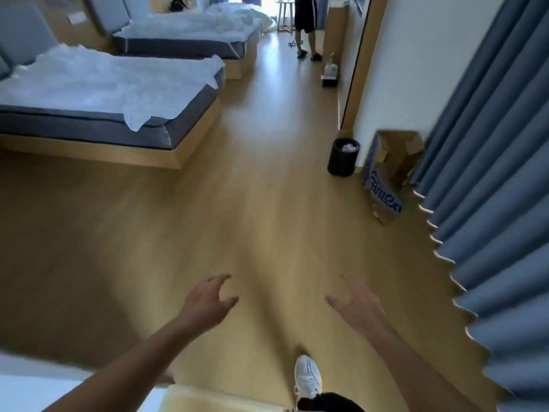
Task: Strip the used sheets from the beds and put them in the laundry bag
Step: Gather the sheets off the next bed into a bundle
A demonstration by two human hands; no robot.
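Two beds stand at the left, each on a wooden base with a grey mattress. A crumpled white sheet (98, 81) covers the nearer bed, one corner hanging over the mattress edge. The farther bed carries a rumpled white sheet (193, 25) and bunched bedding at its foot. My left hand (208, 301) and my right hand (355, 304) reach forward over the bare wooden floor, fingers spread and holding nothing. Both hands are far from the beds. No laundry bag is recognisable in view.
A black waste bin (343, 157) and a brown paper bag (392, 173) stand by the right wall, next to blue curtains (490, 173). Another person (306, 25) stands at the far end of the aisle. A white surface (35, 385) fills the lower left corner.
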